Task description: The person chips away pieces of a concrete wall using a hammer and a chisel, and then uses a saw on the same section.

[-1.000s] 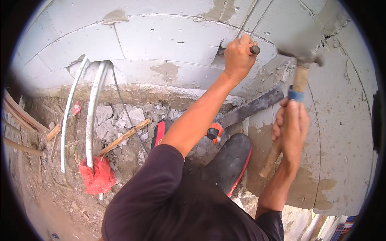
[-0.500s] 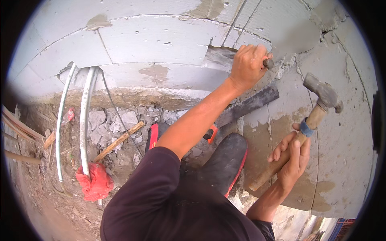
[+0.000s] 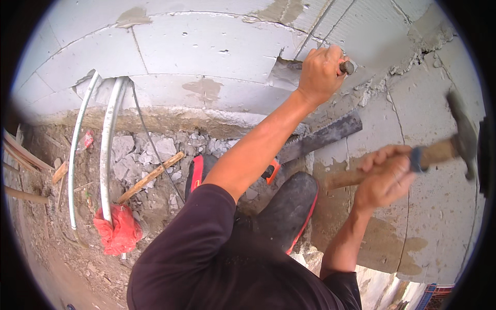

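Note:
My left hand [image 3: 321, 76] is wrapped round a chisel and holds it against the pale block wall [image 3: 206, 46]. The chisel's round struck end [image 3: 346, 67] sticks out at the right of the fist. Its other end points left into a rough notch [image 3: 284, 72] cut in the wall; the tip is hard to make out. In my right hand [image 3: 385, 175] is a hammer [image 3: 464, 134], gripped by its wooden handle with a blue band below the head. The hammer's head is well to the right of the chisel, slightly smeared by motion.
Below my left forearm lies a hand saw [image 3: 323, 137] with an orange-edged handle. Pale pipes [image 3: 109, 150] and a thin cable come out of a wall hole at left. A red plastic bag [image 3: 118, 231], a wooden stick [image 3: 151, 177] and broken rubble [image 3: 160, 147] lie near my feet.
The hammer has swung right, away from the chisel, and its handle has tipped toward level. My left hand stays at the notch with the chisel. The view has shifted slightly.

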### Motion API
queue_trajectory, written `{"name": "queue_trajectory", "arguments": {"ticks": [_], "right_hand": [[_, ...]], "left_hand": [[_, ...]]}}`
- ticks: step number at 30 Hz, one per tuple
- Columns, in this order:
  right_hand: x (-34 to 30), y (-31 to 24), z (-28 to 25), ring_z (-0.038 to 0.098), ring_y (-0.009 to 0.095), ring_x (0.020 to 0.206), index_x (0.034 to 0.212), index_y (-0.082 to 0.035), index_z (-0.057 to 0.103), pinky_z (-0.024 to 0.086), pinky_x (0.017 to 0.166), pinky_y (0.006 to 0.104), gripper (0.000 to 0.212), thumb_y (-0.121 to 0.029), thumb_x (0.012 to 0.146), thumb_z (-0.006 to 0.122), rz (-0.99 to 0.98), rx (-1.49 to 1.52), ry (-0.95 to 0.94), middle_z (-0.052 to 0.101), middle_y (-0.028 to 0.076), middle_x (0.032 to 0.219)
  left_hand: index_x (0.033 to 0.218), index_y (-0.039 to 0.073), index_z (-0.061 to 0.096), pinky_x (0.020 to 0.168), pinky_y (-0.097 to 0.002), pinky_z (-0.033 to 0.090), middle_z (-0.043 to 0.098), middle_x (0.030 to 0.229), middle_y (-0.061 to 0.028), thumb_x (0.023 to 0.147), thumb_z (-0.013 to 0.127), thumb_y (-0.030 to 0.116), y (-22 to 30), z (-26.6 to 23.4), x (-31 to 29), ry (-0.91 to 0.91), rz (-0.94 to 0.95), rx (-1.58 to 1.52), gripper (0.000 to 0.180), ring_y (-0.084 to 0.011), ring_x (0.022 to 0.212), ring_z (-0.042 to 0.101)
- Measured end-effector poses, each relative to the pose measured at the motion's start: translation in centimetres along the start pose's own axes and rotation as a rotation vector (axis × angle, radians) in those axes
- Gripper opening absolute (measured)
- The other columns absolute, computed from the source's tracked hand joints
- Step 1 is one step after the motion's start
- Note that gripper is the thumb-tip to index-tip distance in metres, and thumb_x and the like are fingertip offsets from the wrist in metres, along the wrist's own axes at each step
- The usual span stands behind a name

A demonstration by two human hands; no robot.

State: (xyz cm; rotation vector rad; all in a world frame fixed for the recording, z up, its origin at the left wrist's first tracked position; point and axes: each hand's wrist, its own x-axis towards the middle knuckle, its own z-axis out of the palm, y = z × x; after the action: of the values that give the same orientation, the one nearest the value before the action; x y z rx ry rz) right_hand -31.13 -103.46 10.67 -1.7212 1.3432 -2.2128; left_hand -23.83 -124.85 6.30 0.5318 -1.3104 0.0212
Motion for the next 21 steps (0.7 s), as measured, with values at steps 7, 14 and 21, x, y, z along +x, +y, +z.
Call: {"name": "queue_trajectory", "arguments": {"ticks": [7,14,21], "right_hand": [[1.2,-0.9,0.3,0.043,0.009,0.049,0.1,-0.004,0.049,0.04,0.044,0.0267,0.023,-0.024,0.108,0.043,0.289,-0.133,-0.17,0.045,0.0,0.067],[2.4,-1.0,0.6,0.043,0.009,0.049,0.108,0.0,0.052,0.038,0.043,0.026,0.026,-0.023,0.108,0.041,0.491,-0.275,-0.437,0.045,0.001,0.067],[1.6,0.8,1.0,0.046,0.009,0.048,0.102,-0.002,0.057,0.036,0.042,0.0248,0.024,-0.022,0.107,0.046,0.363,-0.495,-0.568,0.049,0.001,0.065]], "left_hand": [[0.08,0.006,0.048,0.056,-0.0434,0.043,0.054,0.062,-0.0094,0.086,0.074,0.011,0.1,0.2,0.0,0.016,-0.028,-0.01,0.028,-0.0334,0.059,0.056],[0.082,0.004,0.05,0.055,-0.045,0.045,0.058,0.063,-0.0125,0.087,0.073,0.01,-1.1,-0.2,1.0,0.062,-0.079,0.031,0.024,-0.0358,0.06,0.059],[0.083,0.004,0.052,0.055,-0.0445,0.046,0.058,0.062,-0.0132,0.088,0.073,0.011,-1.0,0.4,0.8,0.062,-0.11,0.068,0.023,-0.0365,0.061,0.06]]}}
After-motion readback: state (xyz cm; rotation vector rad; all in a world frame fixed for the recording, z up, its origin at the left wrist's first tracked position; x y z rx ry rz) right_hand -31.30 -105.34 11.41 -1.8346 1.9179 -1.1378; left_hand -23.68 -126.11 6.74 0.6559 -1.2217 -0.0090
